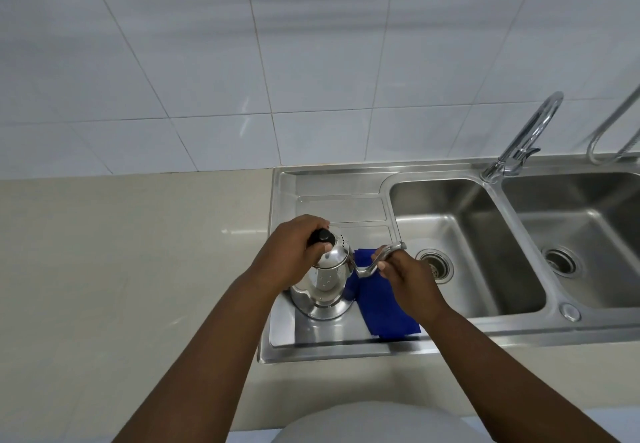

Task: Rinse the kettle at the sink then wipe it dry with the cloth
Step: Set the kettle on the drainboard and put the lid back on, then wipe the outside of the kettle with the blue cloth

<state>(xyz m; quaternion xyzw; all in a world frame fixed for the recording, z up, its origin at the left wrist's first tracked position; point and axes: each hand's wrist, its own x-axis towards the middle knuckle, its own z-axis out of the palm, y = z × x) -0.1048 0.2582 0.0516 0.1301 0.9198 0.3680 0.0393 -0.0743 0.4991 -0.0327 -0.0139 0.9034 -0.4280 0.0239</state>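
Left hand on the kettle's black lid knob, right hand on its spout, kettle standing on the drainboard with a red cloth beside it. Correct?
Not quite: the head view shows the cloth is blue, not red. The rest holds: left hand at the lid knob, right hand on the spout, kettle on the drainboard.

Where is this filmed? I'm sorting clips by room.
Probably a kitchen: a steel double sink with a tap, a tiled wall, and a kettle on the drainboard.

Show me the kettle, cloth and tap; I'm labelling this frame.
kettle (327,283), head view, on its shiny body.
cloth (382,307), head view, on the flat blue middle.
tap (530,134), head view, on the curved neck.
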